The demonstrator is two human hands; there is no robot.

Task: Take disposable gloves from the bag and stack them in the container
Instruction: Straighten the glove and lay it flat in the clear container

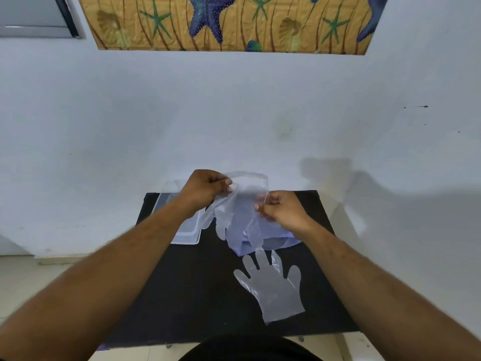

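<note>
My left hand (205, 190) and my right hand (282, 211) both pinch the cuff of a clear disposable glove (243, 204), held up above the black table (197, 282); its fingers hang down. Beneath it lies the bluish plastic bag (276, 242) near the table's far side. Another clear glove (273, 285) lies flat on the table in front of the bag, fingers pointing away from me. The clear plastic container (188, 234) stands at the far left, partly hidden by my left forearm.
The small table stands against a pale wall (234, 113). Light floor tiles (31, 277) show to the left and below it. A starfish-patterned panel (234, 22) hangs high on the wall.
</note>
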